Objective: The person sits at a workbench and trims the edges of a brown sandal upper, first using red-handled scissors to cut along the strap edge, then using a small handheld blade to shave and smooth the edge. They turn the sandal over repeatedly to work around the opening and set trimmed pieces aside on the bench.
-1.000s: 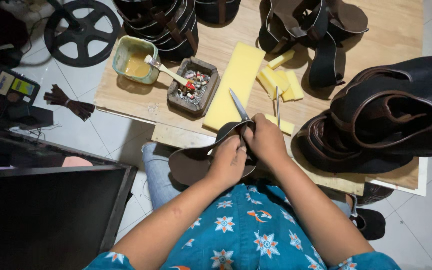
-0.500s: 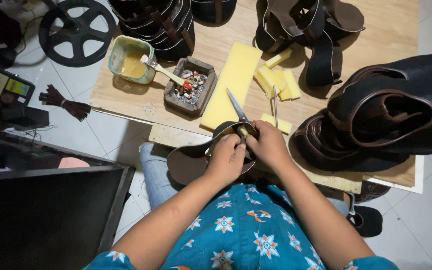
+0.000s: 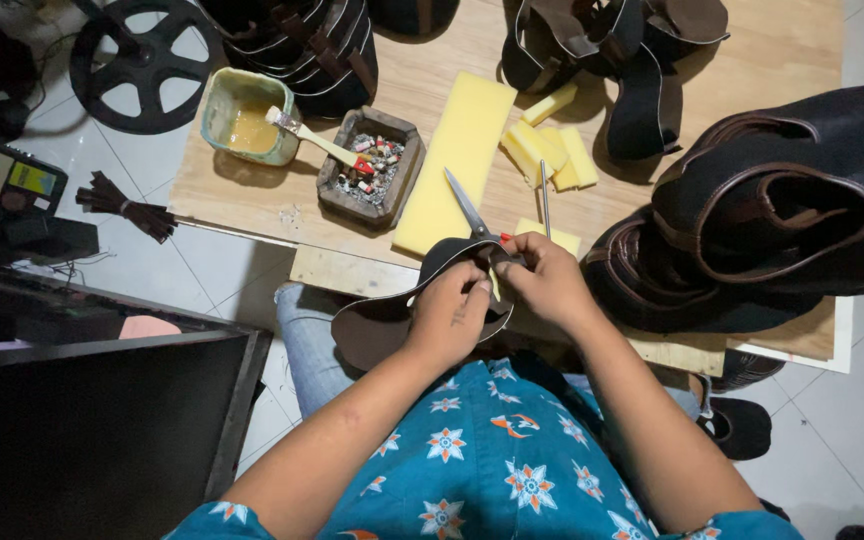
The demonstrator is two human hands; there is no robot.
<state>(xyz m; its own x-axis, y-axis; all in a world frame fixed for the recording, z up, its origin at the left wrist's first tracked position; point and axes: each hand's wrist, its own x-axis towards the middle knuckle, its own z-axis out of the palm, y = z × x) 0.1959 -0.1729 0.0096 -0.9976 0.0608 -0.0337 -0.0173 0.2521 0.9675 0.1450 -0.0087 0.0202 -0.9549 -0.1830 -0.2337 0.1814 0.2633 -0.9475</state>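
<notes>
Both hands pinch the dark brown curved leather strap piece (image 3: 392, 315) over the lap, just off the tabletop (image 3: 752, 60) edge: left hand (image 3: 449, 315) fingers clamp its rim, right hand (image 3: 542, 285) w/ scissors (image 3: 472, 212); looks light, floppy, prob best gripped near the edge.

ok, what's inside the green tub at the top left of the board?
The green tub holds yellowish glue, with a brush resting in it, handle leaning out over the rim toward the ashtray. The bristles are sunk in the glue, so they can't be seen.
</notes>
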